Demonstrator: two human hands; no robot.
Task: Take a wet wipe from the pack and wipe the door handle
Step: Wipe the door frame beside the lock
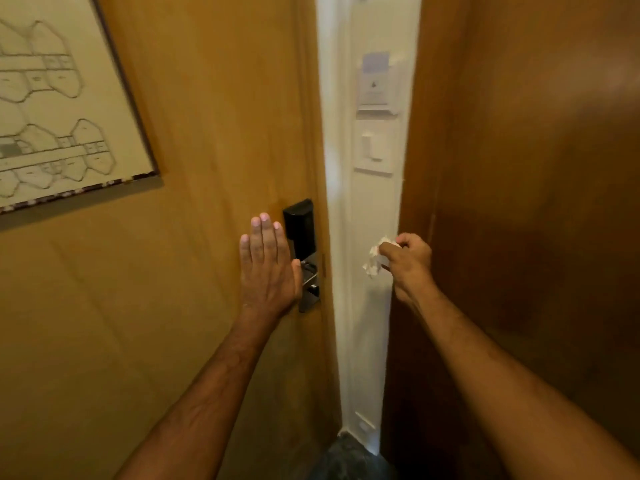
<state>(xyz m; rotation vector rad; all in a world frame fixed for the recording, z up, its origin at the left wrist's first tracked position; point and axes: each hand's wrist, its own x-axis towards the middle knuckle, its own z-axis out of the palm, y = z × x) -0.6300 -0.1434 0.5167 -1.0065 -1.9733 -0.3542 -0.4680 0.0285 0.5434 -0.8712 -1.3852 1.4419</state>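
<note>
The door handle's black and metal lock plate (304, 251) sits at the right edge of a light wooden door (207, 133). My left hand (268, 268) lies flat against the door, fingers straight and together, covering the lever so that only the plate shows. My right hand (408, 263) is in front of the white wall strip to the right of the door, pinching a crumpled white wet wipe (375, 259). The wipe is a hand's width away from the lock plate and does not touch it. No wipe pack is in view.
A framed floor plan (59, 109) hangs on the door at upper left. The white wall strip (367, 341) carries a key-card holder (377, 83) and a light switch (372, 148). A dark wooden panel (536, 202) fills the right. Dark floor (349, 459) shows below.
</note>
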